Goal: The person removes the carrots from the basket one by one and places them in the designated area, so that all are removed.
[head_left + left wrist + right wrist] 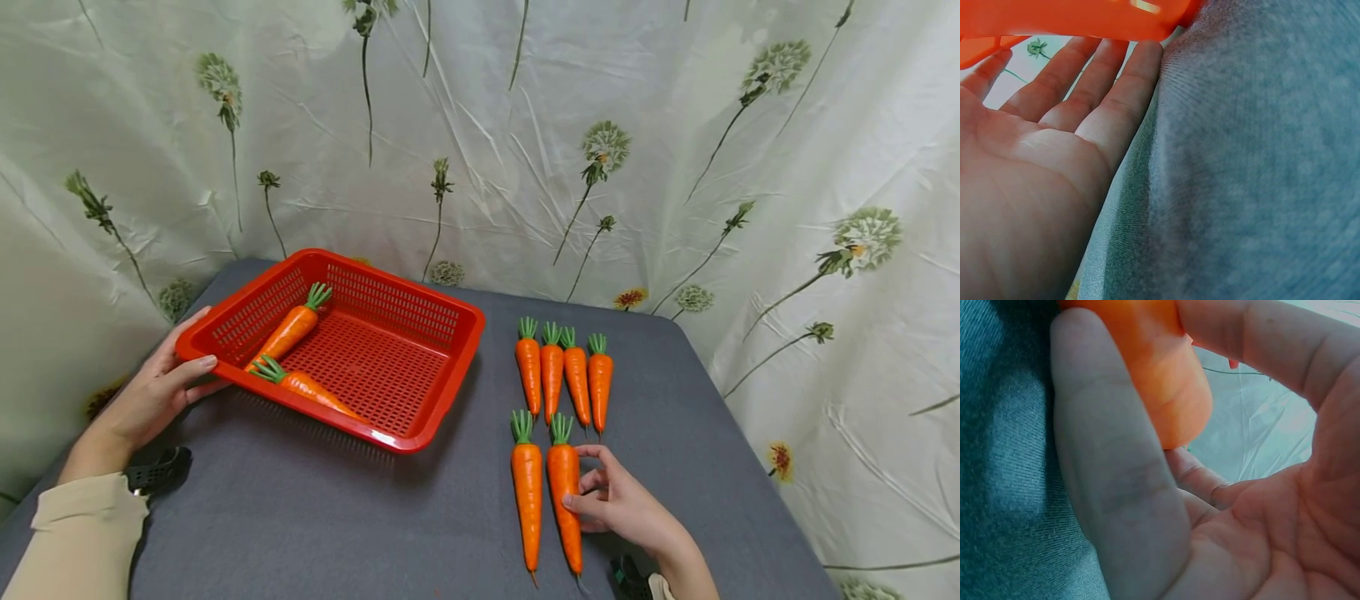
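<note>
A red plastic basket (390, 292) with slotted walls is on the left of the grey table, its left corner gripped by my left hand (161, 375). The thumb lies over the rim while the other fingers reach along the outside and beneath, as the left wrist view shows. Two carrots (288, 333) with green tops lie in the basket. On the right, my right hand (618, 504) holds a carrot (564, 475) between thumb and fingers, low over the cloth. Right beside that one lies another carrot (527, 492), its top pointing away from me.
Several more carrots (551, 375) form a row behind the front pair, right of the basket. Grey cloth (337, 517) covers the table. A pale curtain (487, 167) printed with dandelions hangs behind and along both sides.
</note>
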A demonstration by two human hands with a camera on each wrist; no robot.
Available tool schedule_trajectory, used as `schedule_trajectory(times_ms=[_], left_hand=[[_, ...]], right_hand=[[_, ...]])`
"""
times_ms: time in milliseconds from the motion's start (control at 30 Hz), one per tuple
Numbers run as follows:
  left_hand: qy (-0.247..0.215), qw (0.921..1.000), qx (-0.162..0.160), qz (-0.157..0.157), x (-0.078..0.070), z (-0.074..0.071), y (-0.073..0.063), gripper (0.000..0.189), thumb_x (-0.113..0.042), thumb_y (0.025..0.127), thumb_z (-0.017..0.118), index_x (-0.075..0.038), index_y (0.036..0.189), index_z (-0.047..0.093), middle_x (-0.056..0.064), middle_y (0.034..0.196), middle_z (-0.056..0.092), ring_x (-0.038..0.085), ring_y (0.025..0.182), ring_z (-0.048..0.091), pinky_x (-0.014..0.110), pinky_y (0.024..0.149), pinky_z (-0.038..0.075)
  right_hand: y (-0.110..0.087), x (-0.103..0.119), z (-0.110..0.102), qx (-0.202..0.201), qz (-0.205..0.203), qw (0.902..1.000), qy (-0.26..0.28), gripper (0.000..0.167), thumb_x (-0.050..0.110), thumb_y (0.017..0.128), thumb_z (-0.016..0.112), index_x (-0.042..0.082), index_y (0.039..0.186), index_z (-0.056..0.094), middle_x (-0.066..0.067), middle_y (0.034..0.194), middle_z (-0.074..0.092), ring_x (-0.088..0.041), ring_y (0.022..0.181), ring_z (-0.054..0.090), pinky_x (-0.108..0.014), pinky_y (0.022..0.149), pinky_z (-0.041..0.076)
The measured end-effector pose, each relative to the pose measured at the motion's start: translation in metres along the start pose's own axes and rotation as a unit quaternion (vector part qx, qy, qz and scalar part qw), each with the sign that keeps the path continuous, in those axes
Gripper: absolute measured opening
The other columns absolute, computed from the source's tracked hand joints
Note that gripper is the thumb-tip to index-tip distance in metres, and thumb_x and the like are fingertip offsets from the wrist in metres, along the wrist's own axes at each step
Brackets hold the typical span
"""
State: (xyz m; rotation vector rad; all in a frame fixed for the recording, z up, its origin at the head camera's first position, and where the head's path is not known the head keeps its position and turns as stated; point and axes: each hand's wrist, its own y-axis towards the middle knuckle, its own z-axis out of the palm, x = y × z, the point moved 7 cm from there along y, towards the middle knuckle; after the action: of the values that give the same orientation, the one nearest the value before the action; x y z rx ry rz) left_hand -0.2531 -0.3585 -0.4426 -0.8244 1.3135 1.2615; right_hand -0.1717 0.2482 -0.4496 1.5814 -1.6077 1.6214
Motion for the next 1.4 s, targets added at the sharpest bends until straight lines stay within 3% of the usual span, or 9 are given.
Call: schedule_trajectory(times_ms=[600, 1400], left_hand=[[-0.007, 1.0, 0.002, 0.007, -0.001, 0.001, 0.0, 0.077, 0.003, 0.111, 0.04, -0.024, 0.175, 0.006, -0.014, 0.151, 0.045, -0.004, 0.126, 0.063, 0.021, 0.09, 0.062], [0.003, 1.0, -0.003, -0.006, 0.0, -0.001, -0.001, 0.076, -0.001, 0.112, 0.042, -0.025, 0.175, 0.006, -0.012, 0.153, 0.042, -0.005, 0.126, 0.062, 0.021, 0.09, 0.062]], right_hand=[[0.003, 0.009, 0.006, 0.005, -0.011, 0.9994, -0.032, 0.082, 0.019, 0.1, 0.077, -0.005, 0.157, 0.023, -0.011, 0.102, 0.062, -0.021, 0.083, 0.069, -0.038, 0.078, 0.065], [0.007, 0.01, 0.005, -0.008, -0.016, 0.9986, -0.05, 0.085, 0.023, 0.101, 0.078, -0.007, 0.159, 0.023, -0.012, 0.1, 0.064, -0.021, 0.084, 0.068, -0.041, 0.08, 0.066]])
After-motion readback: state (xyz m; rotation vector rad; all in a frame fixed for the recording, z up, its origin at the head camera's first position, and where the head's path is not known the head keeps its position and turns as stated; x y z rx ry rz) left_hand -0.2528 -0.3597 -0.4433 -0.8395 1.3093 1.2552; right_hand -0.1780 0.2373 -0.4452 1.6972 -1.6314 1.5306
